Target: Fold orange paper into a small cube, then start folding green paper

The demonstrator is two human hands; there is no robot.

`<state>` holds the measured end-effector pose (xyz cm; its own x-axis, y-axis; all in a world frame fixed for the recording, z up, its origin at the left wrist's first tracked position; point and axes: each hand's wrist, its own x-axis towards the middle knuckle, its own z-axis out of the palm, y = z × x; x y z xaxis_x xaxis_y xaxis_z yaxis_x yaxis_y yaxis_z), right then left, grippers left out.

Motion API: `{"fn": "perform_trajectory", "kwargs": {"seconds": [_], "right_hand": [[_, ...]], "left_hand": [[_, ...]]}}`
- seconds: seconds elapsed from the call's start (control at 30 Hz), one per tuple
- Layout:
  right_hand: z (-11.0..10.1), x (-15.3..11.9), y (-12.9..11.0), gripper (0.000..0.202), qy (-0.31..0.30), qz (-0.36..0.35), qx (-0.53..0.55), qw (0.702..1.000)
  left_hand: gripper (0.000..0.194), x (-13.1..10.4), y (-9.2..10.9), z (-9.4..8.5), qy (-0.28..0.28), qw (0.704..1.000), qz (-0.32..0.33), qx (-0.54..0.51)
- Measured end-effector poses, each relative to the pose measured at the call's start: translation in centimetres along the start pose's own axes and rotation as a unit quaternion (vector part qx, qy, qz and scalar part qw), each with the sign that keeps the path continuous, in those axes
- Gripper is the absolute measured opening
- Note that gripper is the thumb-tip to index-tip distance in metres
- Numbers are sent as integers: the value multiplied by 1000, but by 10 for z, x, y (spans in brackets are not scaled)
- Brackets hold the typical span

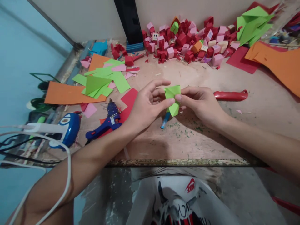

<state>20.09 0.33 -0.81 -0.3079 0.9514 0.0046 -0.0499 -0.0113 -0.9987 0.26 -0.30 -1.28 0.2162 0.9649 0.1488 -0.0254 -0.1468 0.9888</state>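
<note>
Between my two hands is a small folded piece of bright green paper, held up just above the wooden table. My left hand pinches its left side with thumb and fingers, the index finger stretched out above. On the right side, my right hand grips it with the thumb pressed on the front face. A blue pen-like stick lies on the table, partly hidden behind the paper. Just right of my right hand rests a red-handled tool, its other end hidden by the hand.
A blue glue gun lies left of my left forearm. Green paper strips and orange sheets spread at the left. Small red and pink paper cubes pile up at the back. White cables cross my left arm.
</note>
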Motion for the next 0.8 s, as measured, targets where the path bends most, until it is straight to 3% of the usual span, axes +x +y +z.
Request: {"fn": "perform_trajectory", "kwargs": {"seconds": [0.13, 0.43, 0.8], "right_hand": [[-1, 0, -1, 32, 8, -10, -29, 999], [-1, -1, -2, 35, -5, 7, -48, 999], [-1, -2, -3, 30, -10, -19, -76, 997]], "left_hand": [[25, 0, 0, -1, 21, 999, -21, 20], [22, 0, 1, -1, 32, 998, -6, 46], [28, 0, 2, -1, 24, 998, -9, 65]]}}
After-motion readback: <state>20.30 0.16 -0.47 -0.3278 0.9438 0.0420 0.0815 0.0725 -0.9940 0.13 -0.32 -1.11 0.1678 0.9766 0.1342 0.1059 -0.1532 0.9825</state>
